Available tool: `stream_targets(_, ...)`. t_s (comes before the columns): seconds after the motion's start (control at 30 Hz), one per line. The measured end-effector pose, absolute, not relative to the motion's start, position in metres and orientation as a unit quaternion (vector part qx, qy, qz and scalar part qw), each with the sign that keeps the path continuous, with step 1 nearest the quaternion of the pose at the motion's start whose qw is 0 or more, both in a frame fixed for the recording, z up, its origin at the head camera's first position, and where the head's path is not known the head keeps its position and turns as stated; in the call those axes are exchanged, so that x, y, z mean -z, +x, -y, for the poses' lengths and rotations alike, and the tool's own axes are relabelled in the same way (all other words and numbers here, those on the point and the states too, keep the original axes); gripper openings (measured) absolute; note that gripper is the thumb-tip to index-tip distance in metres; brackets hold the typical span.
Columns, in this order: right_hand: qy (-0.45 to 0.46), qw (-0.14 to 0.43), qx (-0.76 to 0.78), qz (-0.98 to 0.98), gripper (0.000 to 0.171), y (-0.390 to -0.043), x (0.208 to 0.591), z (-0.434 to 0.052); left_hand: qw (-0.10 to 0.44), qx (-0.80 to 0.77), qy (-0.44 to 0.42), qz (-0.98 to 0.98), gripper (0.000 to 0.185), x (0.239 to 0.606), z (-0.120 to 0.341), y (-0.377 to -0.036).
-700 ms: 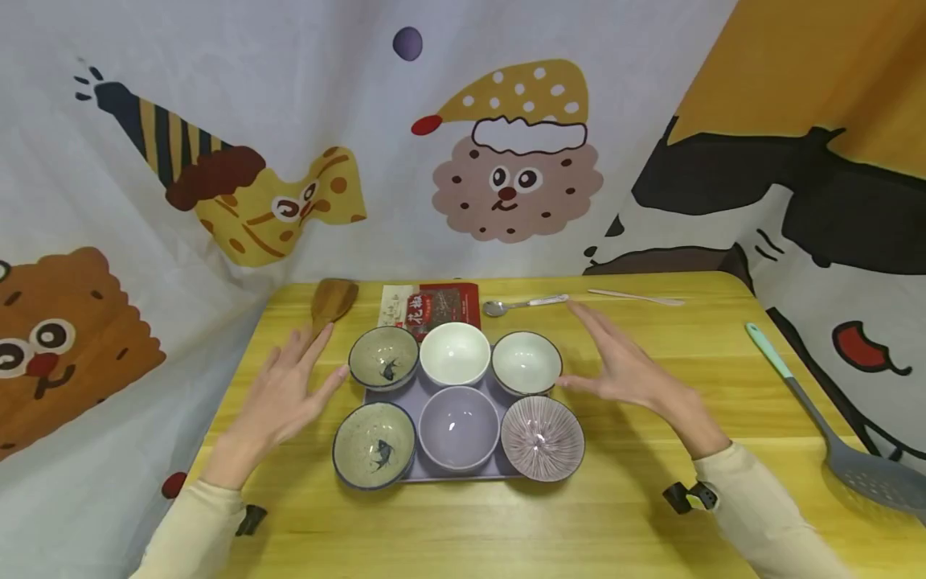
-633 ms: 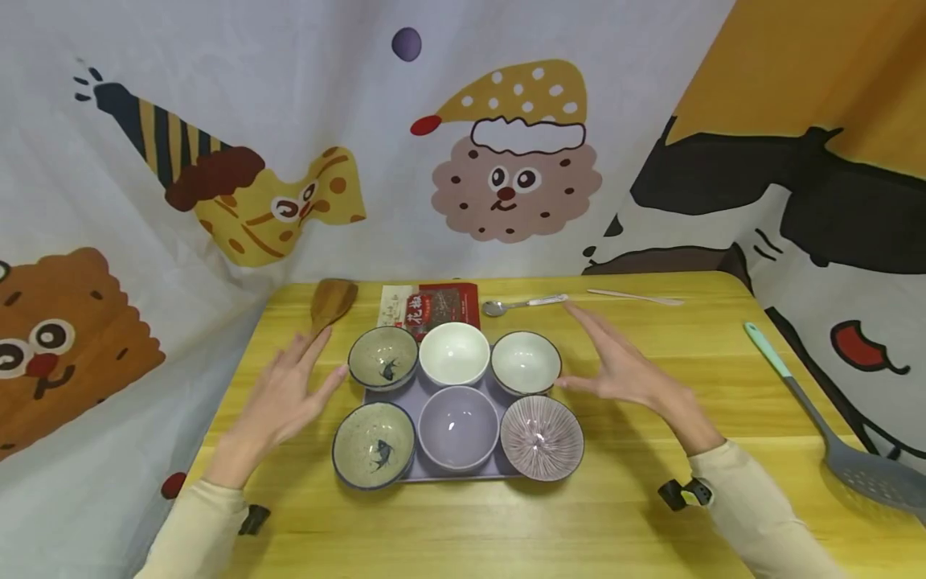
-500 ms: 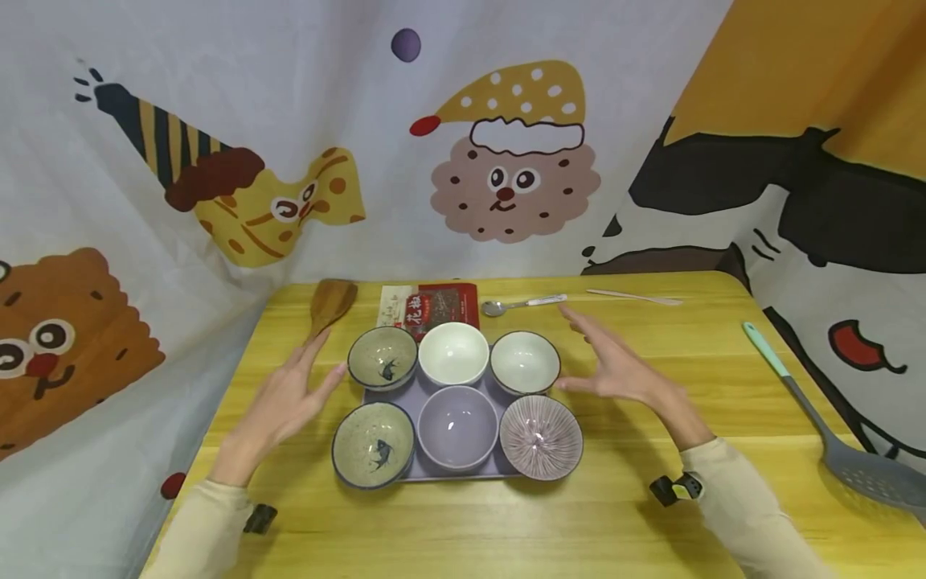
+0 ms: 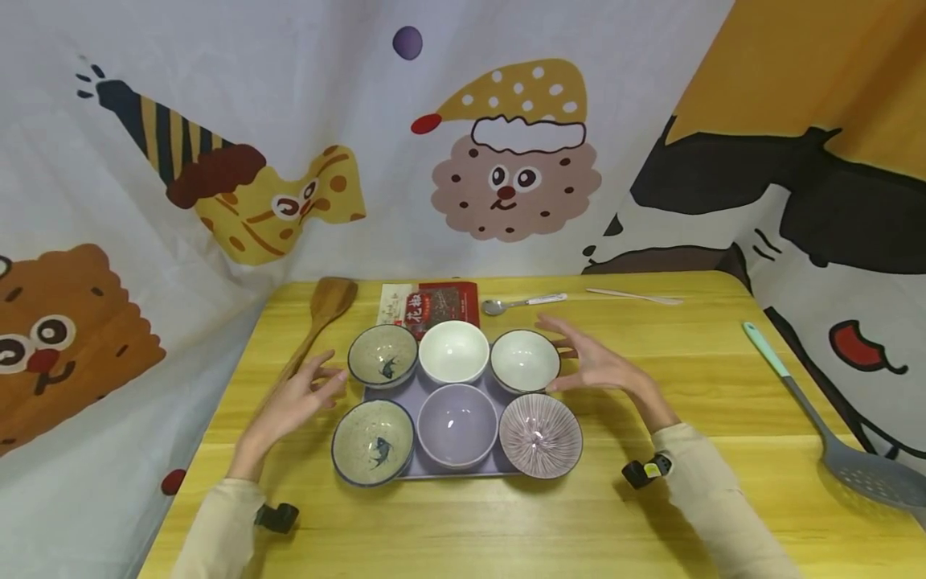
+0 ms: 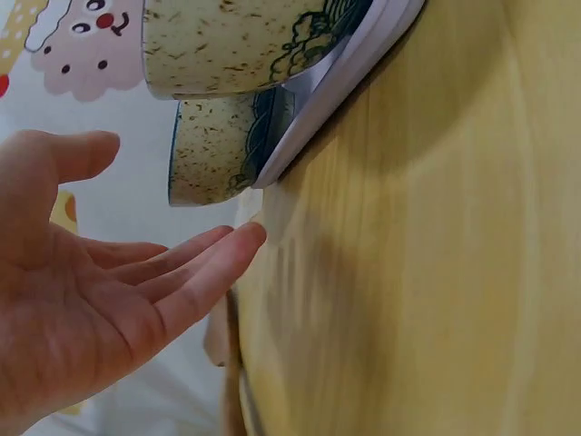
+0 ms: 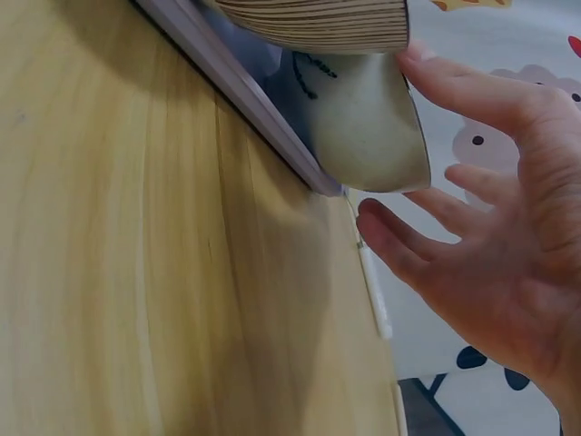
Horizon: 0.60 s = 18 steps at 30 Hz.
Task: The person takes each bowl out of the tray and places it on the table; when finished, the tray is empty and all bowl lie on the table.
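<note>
Several bowls stand in two rows on a lavender tray (image 4: pixel 463 476). My left hand (image 4: pixel 292 406) hovers left of the speckled fish bowl (image 4: pixel 382 358) in the back row, its fingers loosely bent and holding nothing. A second speckled fish bowl (image 4: pixel 372 442) sits in front of that one. My right hand (image 4: pixel 596 363) is spread at the right side of the pale dark-rimmed bowl (image 4: pixel 526 361). Its thumb is close to the rim; whether it touches, I cannot tell. Also on the tray are a white bowl (image 4: pixel 454 353), a lavender bowl (image 4: pixel 457 426) and a streaked purple bowl (image 4: pixel 541 436).
Behind the bowls lie a red spice packet (image 4: pixel 437 307), a small spoon (image 4: pixel 524 303) and a thin pale stick (image 4: pixel 633 296). A wooden spatula (image 4: pixel 333 299) lies at the left, partly beneath my left hand. A grey slotted turner (image 4: pixel 861 466) is at the far right.
My right hand has shifted left, closer to the pale dark-rimmed bowl. My left hand has moved slightly lower, with its fingers more bent, uncovering more of the spatula's handle.
</note>
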State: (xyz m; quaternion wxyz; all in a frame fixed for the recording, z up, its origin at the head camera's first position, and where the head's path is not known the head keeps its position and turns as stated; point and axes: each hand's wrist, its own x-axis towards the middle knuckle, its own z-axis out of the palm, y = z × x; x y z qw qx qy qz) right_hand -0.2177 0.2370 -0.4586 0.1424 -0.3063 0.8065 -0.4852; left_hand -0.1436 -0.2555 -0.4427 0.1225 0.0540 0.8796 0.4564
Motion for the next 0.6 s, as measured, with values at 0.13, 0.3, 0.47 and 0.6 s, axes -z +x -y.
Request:
stream_targets(0.13, -0.309, 0.155, 0.476, -0.809, 0.115, -0.221, 0.462, -0.234, 0.151, -0.527, 0.06, -0.834, 0.075, 0.449, 0.253, -0.147)
stream_targets(0.3, -0.316, 0.176, 0.475, -0.802, 0.112, -0.225, 0.464, -0.232, 0.163, -0.557, 0.061, -0.812, 0.076, 0.458, 0.251, -0.152)
stream_targets(0.47, -0.316, 0.225, 0.485, -0.784, 0.112, -0.229, 0.462, -0.232, 0.169, -0.567, 0.063, -0.804, 0.075, 0.463, 0.25, -0.154)
stream_targets(0.6, -0.313, 0.245, 0.477, -0.784, 0.115, -0.231, 0.461, -0.233, 0.165, -0.571, 0.066, -0.801, 0.074, 0.466, 0.25, -0.155)
